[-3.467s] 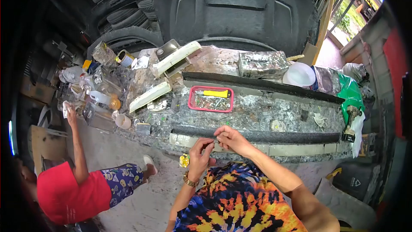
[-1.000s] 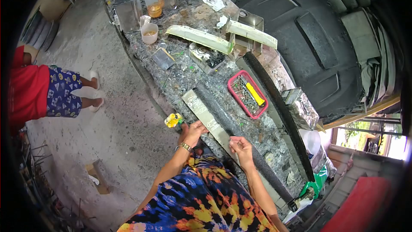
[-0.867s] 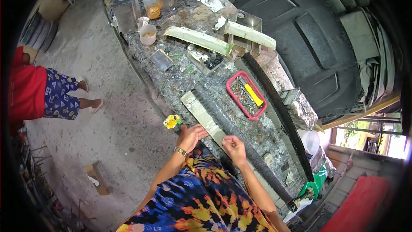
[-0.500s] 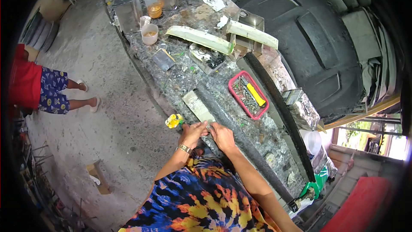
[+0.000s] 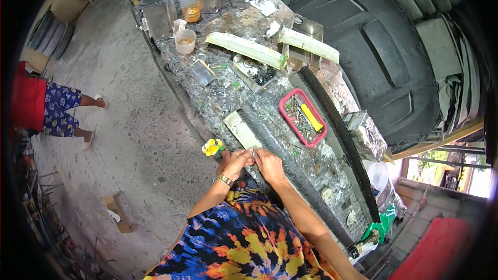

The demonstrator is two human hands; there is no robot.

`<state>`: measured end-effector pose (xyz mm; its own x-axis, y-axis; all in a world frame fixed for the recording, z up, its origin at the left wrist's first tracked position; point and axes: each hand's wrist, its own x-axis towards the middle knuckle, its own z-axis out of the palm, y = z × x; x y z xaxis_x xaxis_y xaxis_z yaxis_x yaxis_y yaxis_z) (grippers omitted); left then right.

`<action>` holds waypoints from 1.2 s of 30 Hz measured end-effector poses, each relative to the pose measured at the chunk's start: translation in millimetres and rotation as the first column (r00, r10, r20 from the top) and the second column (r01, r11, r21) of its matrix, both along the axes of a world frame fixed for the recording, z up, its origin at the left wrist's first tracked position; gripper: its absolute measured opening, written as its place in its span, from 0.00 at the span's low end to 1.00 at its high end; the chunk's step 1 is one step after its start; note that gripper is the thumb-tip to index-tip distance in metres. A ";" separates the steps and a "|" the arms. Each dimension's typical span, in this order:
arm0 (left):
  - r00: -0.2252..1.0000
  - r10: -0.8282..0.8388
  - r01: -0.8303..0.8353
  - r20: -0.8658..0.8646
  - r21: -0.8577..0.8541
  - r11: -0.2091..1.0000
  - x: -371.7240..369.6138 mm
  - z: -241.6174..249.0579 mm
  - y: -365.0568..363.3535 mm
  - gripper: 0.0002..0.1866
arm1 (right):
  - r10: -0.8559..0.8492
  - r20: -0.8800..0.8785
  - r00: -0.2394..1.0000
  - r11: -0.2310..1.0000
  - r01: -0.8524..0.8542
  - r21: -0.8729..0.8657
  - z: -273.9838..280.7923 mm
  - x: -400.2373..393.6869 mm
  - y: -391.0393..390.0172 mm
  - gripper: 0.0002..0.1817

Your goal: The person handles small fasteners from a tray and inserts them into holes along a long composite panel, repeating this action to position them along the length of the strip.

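My left hand (image 5: 237, 163), with a watch on its wrist, rests at the near side of a long dark strip with a woven pattern (image 5: 285, 156). Its fingers are bent and pressed together at the end of a pale flat piece (image 5: 243, 130) along that strip. Close beside it, my right hand (image 5: 269, 166) lies over the strip's near edge with curled fingers. The fingertips of both hands almost meet; whatever is pinched between them is hidden. Just beyond the left hand is a crumpled-looking yellow and white thing (image 5: 211, 147).
On the stained worktable (image 5: 207, 103) stand a pink-rimmed tray (image 5: 280, 108) with a yellow-handled tool, a second dark strip (image 5: 340, 119), two pale curved pieces, a plastic cup (image 5: 185, 41) and metal cans (image 5: 158, 13). A person in red (image 5: 28, 98) stands at left.
Both hands stay at nearly the same spot, with only small finger shifts. The view has moved slightly. The person at left has shifted one foot.
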<state>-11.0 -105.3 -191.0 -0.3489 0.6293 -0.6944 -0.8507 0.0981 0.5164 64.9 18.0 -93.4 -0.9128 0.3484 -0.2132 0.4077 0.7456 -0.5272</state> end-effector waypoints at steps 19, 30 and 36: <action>1.000 0.019 -0.019 0.015 -0.018 1.000 -3.2 9.1 2.0 0.19 | -0.447 0.130 0.885 0.655 0.423 -0.626 -9.8 9.9 16.7 0.07; 1.000 0.002 -0.002 0.017 -0.012 1.000 -4.4 8.1 1.2 0.19 | -0.041 -0.005 0.999 0.976 0.039 -0.212 8.8 -5.9 8.1 0.06; 1.000 0.012 -0.013 0.025 0.042 0.999 -2.9 4.5 -1.2 0.17 | 0.210 0.008 0.978 0.977 -0.210 0.031 5.7 -7.5 7.2 0.09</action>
<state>-13.9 -106.5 -186.5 -0.3399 0.6539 -0.6759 -0.8645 0.0656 0.4983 57.4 25.2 -87.8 -0.9654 0.1556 -0.2095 0.2425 0.8312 -0.5002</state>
